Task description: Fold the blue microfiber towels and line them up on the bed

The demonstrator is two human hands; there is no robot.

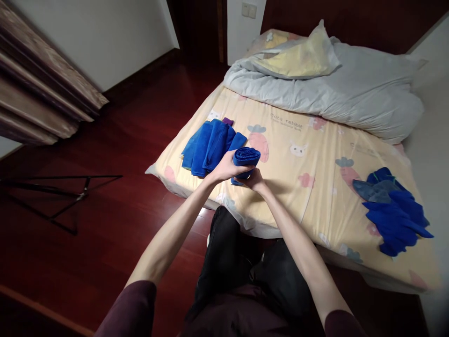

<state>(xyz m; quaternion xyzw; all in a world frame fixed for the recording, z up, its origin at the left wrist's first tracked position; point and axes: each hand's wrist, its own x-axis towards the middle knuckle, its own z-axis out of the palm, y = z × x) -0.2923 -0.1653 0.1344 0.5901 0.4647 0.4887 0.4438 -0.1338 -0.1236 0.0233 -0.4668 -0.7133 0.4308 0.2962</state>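
Rolled blue cloth (246,157) gripped by left hand (226,169) and, apparently, right hand (254,180), beside stacked blue towels (209,146) on the bed (298,187).

A home bedroom, a bed (298,187) with a cartoon-print yellow sheet, a rumpled grey duvet (351,89) and a pillow (294,56) at the far end, dark red wooden floor (122,140), heavy curtain (42,93) at left, wall switches (249,9) far off

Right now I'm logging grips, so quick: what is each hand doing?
Left hand: closed over the rolled blue towel, holding it.
Right hand: under the same towel, gripping it from below; fingers mostly hidden.
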